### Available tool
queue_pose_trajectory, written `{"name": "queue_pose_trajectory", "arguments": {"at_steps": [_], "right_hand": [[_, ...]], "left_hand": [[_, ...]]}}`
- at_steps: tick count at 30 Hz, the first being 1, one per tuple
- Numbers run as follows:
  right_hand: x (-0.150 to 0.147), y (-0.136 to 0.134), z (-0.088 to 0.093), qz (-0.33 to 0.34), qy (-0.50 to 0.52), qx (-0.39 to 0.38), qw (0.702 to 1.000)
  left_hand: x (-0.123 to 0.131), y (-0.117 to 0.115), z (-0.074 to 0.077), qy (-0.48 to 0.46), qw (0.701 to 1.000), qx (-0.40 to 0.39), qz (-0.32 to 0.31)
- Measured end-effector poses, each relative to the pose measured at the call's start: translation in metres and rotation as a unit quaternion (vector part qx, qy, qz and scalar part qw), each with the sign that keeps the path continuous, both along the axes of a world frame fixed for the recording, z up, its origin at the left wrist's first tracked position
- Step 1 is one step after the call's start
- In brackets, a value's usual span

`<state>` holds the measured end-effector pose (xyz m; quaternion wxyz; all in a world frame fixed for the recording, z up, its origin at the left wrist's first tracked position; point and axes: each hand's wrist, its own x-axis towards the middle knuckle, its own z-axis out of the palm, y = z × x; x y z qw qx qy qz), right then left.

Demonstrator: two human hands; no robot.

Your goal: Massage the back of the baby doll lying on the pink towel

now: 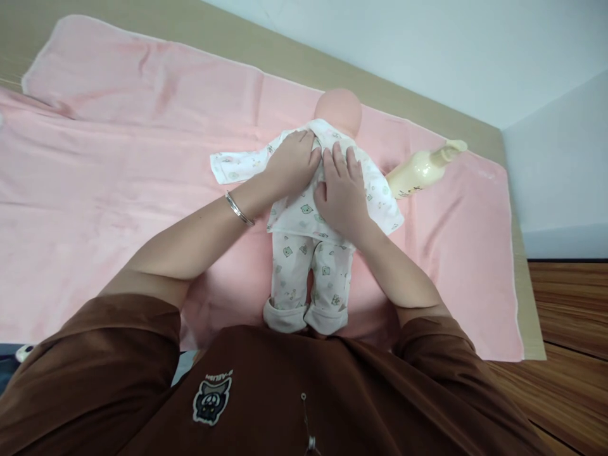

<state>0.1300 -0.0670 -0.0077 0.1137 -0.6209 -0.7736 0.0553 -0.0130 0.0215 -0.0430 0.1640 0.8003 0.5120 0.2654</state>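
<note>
A baby doll lies stretched out in front of me, its bald head [338, 109] away from me and its feet end toward me. It wears a white printed shirt [304, 212] with long sleeves and matching printed pants [289, 269] with turned-up cuffs. Near the collar, my left hand [293, 163] has its fingers curled on the shirt cloth, pinching it. My right hand [342, 193] rests on the shirt's chest beside it, fingers apart and laid flat. The cloth under both palms is hidden.
The doll lies on a pink blanket [142, 158] spread over a wooden table [520, 253]. A cream pump bottle [422, 170] lies on its side by the doll's right-hand sleeve. White walls [427, 50] border the far side; wood flooring [570, 310] shows at the right.
</note>
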Motion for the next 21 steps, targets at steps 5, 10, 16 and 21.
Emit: {"name": "queue_pose_trajectory", "arguments": {"at_steps": [5,10,16,21], "right_hand": [[0.038,0.048,-0.016,-0.032,0.072,-0.006,0.997],[0.056,0.068,-0.021,-0.061,0.078,-0.023,0.995],[0.027,0.019,-0.004,-0.026,-0.012,-0.009,1.000],[0.026,0.018,-0.002,-0.012,0.016,-0.012,1.000]], "left_hand": [[0.008,-0.032,0.007,0.009,0.999,0.037,-0.019],[0.009,-0.040,0.013,0.035,0.997,0.018,-0.071],[0.001,-0.003,0.011,0.011,0.999,-0.006,-0.042],[0.005,-0.009,0.008,-0.005,1.000,-0.010,0.003]]}}
